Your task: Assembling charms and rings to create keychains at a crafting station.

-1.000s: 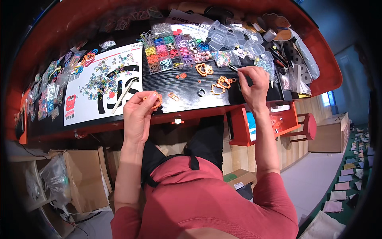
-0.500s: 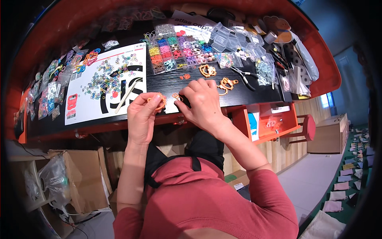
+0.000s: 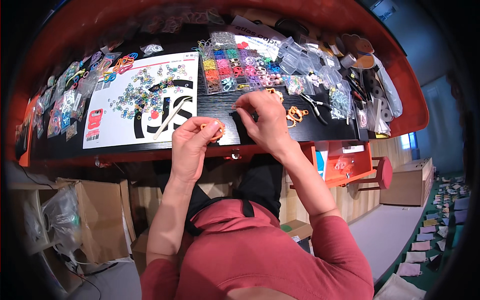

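Observation:
My left hand (image 3: 190,145) is closed in a pinch on an orange ring (image 3: 218,131), held above the desk's front edge. To its right, my right hand (image 3: 265,122) reaches over the black desktop with its fingers curled down. Small orange-red links (image 3: 234,106) show by its fingertips; whether anything is between them is hidden. Beyond the hand lies an orange ring-shaped piece (image 3: 276,93), partly covered by it. Another orange piece (image 3: 297,115) with a clasp rests to the right, beside pliers (image 3: 316,107) with dark handles.
A white sheet (image 3: 105,135) bears many loose small colored rings (image 3: 135,100) and pale tweezers (image 3: 170,120). Behind stands a compartment box (image 3: 230,70) of colored clasps. Clear plastic boxes (image 3: 295,57) and bagged parts (image 3: 340,102) sit at right. An open orange drawer (image 3: 350,170) juts out below.
My right hand has moved away from a small orange clasp near the left hand, farther over the desk to the orange-red links. My left hand keeps the orange ring. The view has shifted slightly.

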### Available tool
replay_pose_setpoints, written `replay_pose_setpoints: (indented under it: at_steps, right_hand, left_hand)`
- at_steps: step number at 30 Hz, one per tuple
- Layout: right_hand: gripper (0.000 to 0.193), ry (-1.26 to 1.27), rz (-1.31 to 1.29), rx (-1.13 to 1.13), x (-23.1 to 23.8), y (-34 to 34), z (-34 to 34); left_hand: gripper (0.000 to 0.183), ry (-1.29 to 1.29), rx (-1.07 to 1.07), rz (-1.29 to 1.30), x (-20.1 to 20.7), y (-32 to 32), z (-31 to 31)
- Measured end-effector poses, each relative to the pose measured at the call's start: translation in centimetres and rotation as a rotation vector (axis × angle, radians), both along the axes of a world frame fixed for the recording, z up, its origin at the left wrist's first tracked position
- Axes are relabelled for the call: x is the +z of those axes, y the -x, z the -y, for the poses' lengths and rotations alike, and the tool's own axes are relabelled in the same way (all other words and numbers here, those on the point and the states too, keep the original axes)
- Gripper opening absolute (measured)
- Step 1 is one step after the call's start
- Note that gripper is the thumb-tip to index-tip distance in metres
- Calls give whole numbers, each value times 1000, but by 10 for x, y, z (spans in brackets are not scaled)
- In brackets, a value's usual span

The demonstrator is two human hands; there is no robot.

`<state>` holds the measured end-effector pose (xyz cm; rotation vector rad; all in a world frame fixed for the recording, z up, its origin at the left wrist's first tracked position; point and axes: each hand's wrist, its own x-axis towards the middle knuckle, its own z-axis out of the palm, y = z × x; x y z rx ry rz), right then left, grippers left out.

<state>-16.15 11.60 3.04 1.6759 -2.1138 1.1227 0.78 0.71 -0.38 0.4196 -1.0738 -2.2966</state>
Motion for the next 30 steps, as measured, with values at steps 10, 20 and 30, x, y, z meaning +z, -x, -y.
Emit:
replay_pose_setpoints:
  at_steps: [10, 20, 30]
  right_hand:
    - [14, -22, -42, -14, -8, 11, 2]
    - [12, 0, 132, -18, -6, 18, 1]
    - [8, -13, 769, 153, 6, 13, -9]
  left_hand:
    - [8, 7, 5, 21, 2, 1, -1]
    - [10, 13, -17, 16, 11, 16, 0]
    - [14, 88, -35, 127, 15, 32, -4]
